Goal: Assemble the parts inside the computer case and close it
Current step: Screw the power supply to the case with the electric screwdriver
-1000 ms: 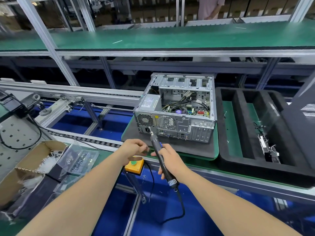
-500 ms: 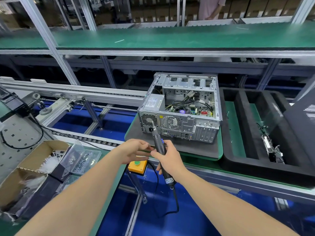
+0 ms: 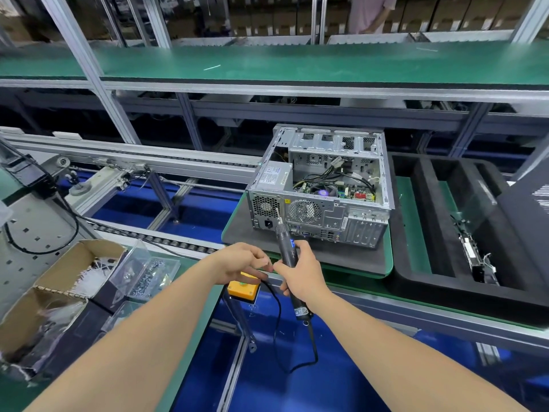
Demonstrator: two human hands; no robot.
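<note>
Before the computer case [image 3: 326, 217]: screwdriver [image 3: 285, 248] is gripped by right hand [image 3: 303, 278], bit raised, likely for rear screws.
Left hand [image 3: 241, 261]: curled alongside; any screw held cannot be told.

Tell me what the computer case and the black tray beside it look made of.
Computer case: bare sheet metal, probably steel; silvery, dull sheen, punched vent holes.
Black tray: likely foam; matte, thick rounded walls.
</note>
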